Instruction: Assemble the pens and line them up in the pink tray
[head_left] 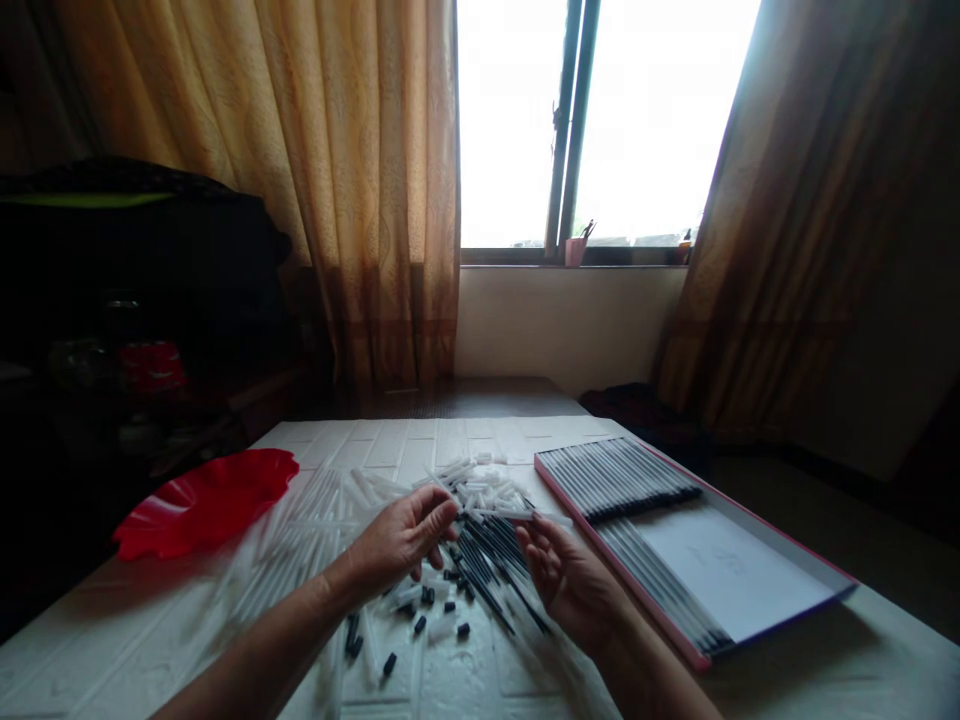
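My right hand [566, 575] pinches a slim translucent pen barrel [495, 514] between thumb and fingers, lying nearly level. At the barrel's left end my left hand [409, 535] is closed, thumb against forefinger; whatever sits in that pinch is hidden. Below and between the hands lie dark pen refills [487, 565] in a loose fan and several small black plugs [420, 625]. Behind them is a heap of short whitish translucent caps [484, 488]. Many long clear tubes [289, 560] are spread left of my left hand, partly blurred.
At the right, a shallow pink-edged box [757, 580] holds rows of assembled pens [615, 475]. A red wavy-rimmed dish [210, 500] stands at the left. The table [517, 680] has a white brick-pattern cover. Beyond are curtains [375, 200] and a window with a pink cup [575, 251].
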